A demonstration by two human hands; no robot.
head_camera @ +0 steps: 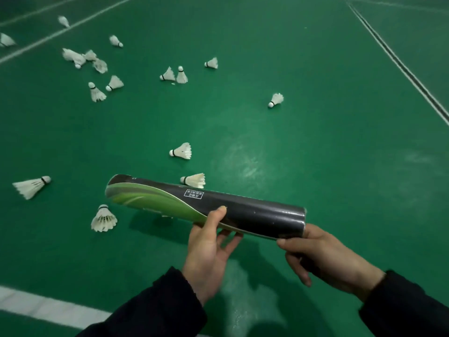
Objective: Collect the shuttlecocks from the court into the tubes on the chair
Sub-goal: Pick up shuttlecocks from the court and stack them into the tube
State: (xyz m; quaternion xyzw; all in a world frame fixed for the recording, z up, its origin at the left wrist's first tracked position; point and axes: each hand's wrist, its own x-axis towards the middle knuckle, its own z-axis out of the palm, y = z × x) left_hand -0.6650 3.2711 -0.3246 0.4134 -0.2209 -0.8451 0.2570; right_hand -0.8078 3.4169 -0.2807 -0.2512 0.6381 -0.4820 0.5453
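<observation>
A black and green shuttlecock tube (255,210) lies level across the middle of the view, above the green court floor. My left hand (209,244) holds it near its middle, thumb on top and fingers underneath. My right hand (323,256) grips the tube's right end from below. The tube's left end points left; whether it is open cannot be told. White shuttlecocks lie scattered on the floor: one just behind the tube (194,180), one further back (181,151), one at the lower left (104,218), one at the far left (31,186).
Several more shuttlecocks lie in a loose cluster at the upper left (97,66), and a single shuttlecock (276,99) to the right of centre. White court lines run at the bottom left (48,307), the upper left and the upper right (401,66). No chair is in view.
</observation>
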